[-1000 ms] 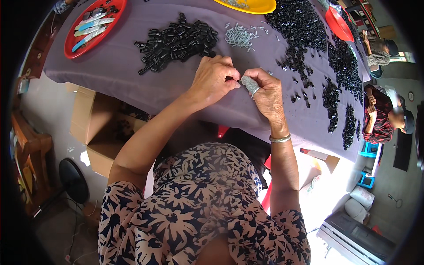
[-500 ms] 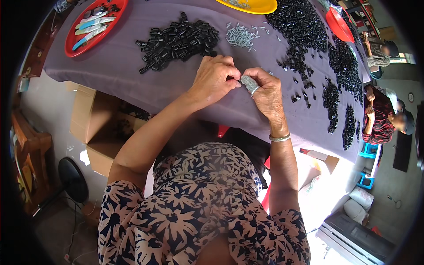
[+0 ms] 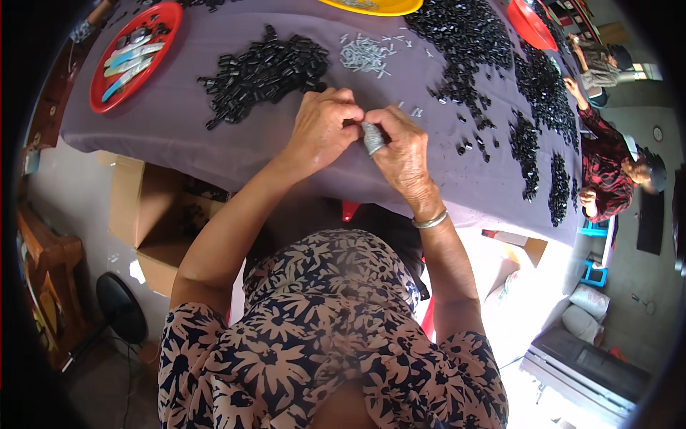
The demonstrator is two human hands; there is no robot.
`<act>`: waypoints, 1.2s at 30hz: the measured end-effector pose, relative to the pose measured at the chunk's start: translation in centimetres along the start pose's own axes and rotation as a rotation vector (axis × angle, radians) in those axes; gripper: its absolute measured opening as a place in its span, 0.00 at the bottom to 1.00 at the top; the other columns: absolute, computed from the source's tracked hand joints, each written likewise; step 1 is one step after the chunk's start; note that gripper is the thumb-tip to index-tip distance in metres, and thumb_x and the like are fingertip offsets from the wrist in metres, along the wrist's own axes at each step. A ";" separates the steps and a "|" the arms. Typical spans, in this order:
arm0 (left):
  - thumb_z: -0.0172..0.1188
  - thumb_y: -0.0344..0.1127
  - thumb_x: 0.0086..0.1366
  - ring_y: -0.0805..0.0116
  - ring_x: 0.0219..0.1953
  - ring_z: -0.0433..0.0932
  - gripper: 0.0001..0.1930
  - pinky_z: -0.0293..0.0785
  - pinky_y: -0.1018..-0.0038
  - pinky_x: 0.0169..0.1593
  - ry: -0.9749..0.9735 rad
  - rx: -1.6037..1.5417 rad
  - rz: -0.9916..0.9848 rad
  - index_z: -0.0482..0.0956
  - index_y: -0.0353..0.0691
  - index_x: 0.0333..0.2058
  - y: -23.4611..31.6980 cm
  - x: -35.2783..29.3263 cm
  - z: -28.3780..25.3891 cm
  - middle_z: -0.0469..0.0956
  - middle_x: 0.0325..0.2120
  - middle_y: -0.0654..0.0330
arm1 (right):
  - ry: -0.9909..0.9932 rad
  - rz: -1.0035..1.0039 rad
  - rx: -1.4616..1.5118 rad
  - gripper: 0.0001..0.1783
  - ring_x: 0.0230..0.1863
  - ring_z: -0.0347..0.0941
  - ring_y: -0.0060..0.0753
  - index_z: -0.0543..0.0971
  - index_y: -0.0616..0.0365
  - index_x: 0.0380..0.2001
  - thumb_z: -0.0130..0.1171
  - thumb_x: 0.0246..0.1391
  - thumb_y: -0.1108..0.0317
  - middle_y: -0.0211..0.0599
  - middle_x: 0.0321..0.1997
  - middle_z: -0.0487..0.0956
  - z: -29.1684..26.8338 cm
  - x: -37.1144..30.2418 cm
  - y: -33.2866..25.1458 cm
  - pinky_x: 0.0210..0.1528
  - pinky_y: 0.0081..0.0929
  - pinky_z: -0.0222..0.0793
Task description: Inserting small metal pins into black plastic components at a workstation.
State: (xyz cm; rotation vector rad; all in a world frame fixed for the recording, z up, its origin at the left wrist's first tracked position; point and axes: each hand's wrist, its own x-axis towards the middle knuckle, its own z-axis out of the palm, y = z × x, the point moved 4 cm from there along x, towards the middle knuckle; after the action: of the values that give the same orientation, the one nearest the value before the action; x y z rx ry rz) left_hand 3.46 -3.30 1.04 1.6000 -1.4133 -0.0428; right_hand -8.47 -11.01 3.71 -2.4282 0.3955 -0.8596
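My left hand (image 3: 323,130) and my right hand (image 3: 404,149) meet over the near part of the purple-grey tablecloth (image 3: 168,118). Both are closed in a pinch, fingertips touching or almost touching. Whatever lies between them is too small and hidden to name. A grey wrap (image 3: 372,138) covers my right thumb. Beyond my left hand is a heap of small black glossy pieces (image 3: 268,75). Next to that heap, farther to the right, lies a scatter of small pale grey pins (image 3: 364,53).
A red tray (image 3: 177,25) at far left holds blue-and-white handled tools. A yellow dish (image 3: 379,10) stands at the back. More black pieces (image 3: 464,43) spread along the right, near a red bowl (image 3: 530,28). Another person (image 3: 607,171) sits at right. An open cardboard box (image 3: 128,204) stands below the table edge.
My hands stay pinched together, while the table scene has shifted left and slightly up in view. My right wrist is angled differently. The person at right now has an arm stretched toward the table.
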 end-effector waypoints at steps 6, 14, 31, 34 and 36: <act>0.65 0.28 0.47 0.65 0.36 0.74 0.05 0.62 0.67 0.43 -0.052 -0.022 -0.056 0.82 0.41 0.26 -0.5 -0.2 0.5 0.75 0.27 0.65 | 0.022 0.033 -0.047 0.11 0.30 0.77 0.44 0.78 0.57 0.32 0.63 0.44 0.81 0.39 0.30 0.78 0.1 -0.1 0.0 0.32 0.33 0.73; 0.68 0.33 0.50 0.67 0.38 0.74 0.05 0.62 0.68 0.46 -0.114 0.018 -0.071 0.83 0.41 0.27 0.2 -0.4 0.2 0.75 0.28 0.66 | 0.068 0.234 0.214 0.08 0.30 0.78 0.26 0.78 0.59 0.35 0.63 0.52 0.80 0.32 0.31 0.80 -1.1 -1.2 1.2 0.31 0.24 0.73; 0.70 0.30 0.50 0.66 0.32 0.75 0.08 0.65 0.69 0.43 -0.121 -0.067 0.000 0.83 0.38 0.31 2.0 -0.2 1.6 0.75 0.26 0.63 | 0.083 0.578 -0.078 0.08 0.24 0.65 0.11 0.83 0.55 0.40 0.59 0.58 0.76 0.19 0.26 0.75 -15.7 -6.2 9.5 0.25 0.14 0.62; 0.69 0.29 0.49 0.64 0.32 0.75 0.07 0.67 0.68 0.40 -0.090 -0.048 0.031 0.83 0.39 0.29 2.5 -0.3 1.3 0.76 0.26 0.64 | 0.082 0.449 -0.100 0.08 0.24 0.64 0.11 0.82 0.55 0.39 0.59 0.57 0.77 0.19 0.25 0.74 -14.4 -6.0 9.1 0.25 0.14 0.60; 0.69 0.29 0.49 0.63 0.32 0.76 0.06 0.68 0.67 0.36 -0.064 -0.049 0.050 0.83 0.41 0.28 2.5 -0.3 1.4 0.76 0.26 0.64 | 0.094 0.441 -0.091 0.09 0.24 0.64 0.11 0.82 0.55 0.39 0.59 0.57 0.78 0.20 0.25 0.74 -14.3 -5.8 9.0 0.25 0.14 0.61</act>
State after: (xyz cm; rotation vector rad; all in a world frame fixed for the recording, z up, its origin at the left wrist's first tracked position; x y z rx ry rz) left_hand 0.68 -3.55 1.80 1.5347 -1.4896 -0.0994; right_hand -23.00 -21.35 5.07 -2.2525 0.9799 -0.7695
